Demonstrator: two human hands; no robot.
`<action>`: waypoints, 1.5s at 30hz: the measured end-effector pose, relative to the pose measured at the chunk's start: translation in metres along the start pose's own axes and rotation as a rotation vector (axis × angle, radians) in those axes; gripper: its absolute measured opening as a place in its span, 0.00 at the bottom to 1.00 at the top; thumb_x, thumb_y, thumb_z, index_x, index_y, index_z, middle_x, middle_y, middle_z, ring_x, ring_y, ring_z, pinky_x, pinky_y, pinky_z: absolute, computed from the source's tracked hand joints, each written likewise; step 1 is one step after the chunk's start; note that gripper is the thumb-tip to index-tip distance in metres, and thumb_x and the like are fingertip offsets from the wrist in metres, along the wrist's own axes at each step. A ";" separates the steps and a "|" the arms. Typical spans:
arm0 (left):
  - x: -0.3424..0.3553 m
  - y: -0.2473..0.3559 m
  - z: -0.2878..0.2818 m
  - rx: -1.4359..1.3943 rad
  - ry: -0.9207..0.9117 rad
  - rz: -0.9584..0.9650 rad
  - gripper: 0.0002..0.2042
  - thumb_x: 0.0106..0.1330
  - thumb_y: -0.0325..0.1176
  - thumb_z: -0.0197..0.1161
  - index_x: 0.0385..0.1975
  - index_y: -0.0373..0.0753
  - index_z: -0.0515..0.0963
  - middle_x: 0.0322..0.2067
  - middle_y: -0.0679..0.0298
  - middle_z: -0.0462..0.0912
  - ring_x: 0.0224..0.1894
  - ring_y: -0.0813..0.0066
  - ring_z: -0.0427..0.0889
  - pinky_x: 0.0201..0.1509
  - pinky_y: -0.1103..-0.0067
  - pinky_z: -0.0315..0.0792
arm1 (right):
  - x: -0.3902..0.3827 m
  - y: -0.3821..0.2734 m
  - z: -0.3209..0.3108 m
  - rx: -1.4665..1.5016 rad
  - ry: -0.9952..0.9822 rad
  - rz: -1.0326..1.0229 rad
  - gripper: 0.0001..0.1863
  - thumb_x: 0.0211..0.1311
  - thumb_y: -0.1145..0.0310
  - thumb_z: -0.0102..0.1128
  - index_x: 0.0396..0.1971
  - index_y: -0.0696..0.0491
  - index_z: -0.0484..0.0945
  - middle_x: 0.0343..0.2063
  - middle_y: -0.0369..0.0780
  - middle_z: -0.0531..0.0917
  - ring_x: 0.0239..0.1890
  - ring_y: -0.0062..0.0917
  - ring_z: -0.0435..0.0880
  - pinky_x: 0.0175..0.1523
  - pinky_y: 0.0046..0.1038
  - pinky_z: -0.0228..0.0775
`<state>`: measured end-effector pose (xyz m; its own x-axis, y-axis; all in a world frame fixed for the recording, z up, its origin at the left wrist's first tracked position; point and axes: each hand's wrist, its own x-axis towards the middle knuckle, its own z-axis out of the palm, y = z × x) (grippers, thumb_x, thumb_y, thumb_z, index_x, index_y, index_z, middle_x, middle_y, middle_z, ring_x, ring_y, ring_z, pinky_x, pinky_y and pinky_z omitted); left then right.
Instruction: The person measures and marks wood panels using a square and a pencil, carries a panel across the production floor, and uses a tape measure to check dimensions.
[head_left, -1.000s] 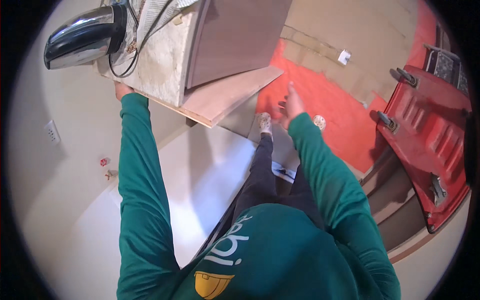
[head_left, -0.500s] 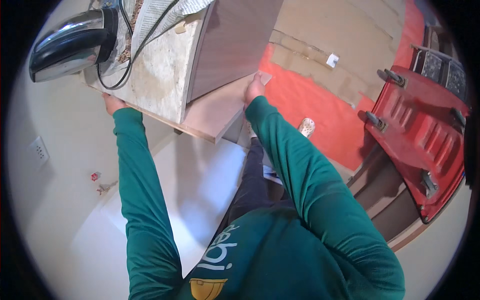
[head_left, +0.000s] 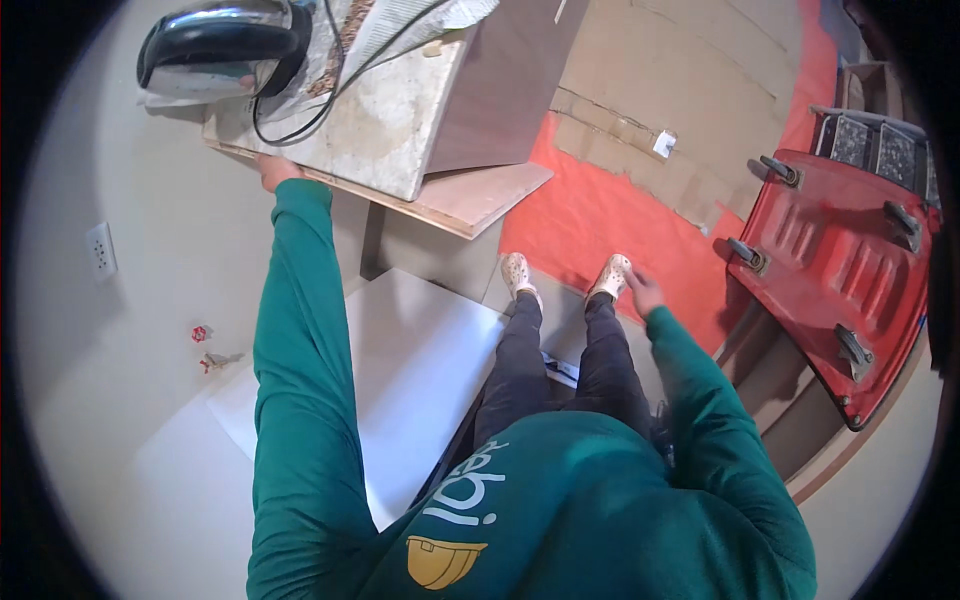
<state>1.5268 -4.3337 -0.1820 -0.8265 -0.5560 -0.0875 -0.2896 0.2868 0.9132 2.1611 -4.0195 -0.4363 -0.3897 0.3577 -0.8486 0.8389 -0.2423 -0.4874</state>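
Note:
My left hand point(head_left: 278, 172) is closed on the front edge of a wooden board point(head_left: 497, 200) at upper left, its fingertips partly hidden beneath. On the board sits a cabinet point(head_left: 479, 96) with a stained pale top point(head_left: 391, 117), carrying a chrome-and-black mirror-like housing point(head_left: 218, 50), a black cable point(head_left: 325, 105) and newspaper point(head_left: 406, 23). My right hand point(head_left: 642, 290) hangs open beside my right shoe point(head_left: 606, 276), away from the board, holding nothing.
Red sheeting point(head_left: 560, 220) and taped cardboard point(head_left: 676, 65) cover the floor ahead. A red panel with metal brackets point(head_left: 820, 255) stands at right. A white panel point(head_left: 410, 355) lies at lower left, near a wall outlet point(head_left: 101, 251) and red valve point(head_left: 200, 332).
My right hand went onto the board's right end half a second ago; it has since let go and moved down and right. The board and load appear higher in the picture than half a second ago.

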 end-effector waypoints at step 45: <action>-0.070 0.045 -0.017 -0.164 0.211 -0.057 0.26 0.76 0.45 0.51 0.70 0.40 0.65 0.62 0.47 0.71 0.61 0.46 0.72 0.65 0.58 0.67 | -0.257 -0.195 -0.010 -0.972 -0.033 -0.480 0.28 0.65 0.54 0.67 0.51 0.65 0.79 0.62 0.47 0.79 0.55 0.40 0.84 0.54 0.36 0.79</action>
<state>1.5802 -4.2952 -0.1281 -0.6871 -0.7231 -0.0710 -0.2365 0.1302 0.9629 2.1013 -4.0547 -0.1211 -0.7556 0.1968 -0.6248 0.5324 0.7402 -0.4107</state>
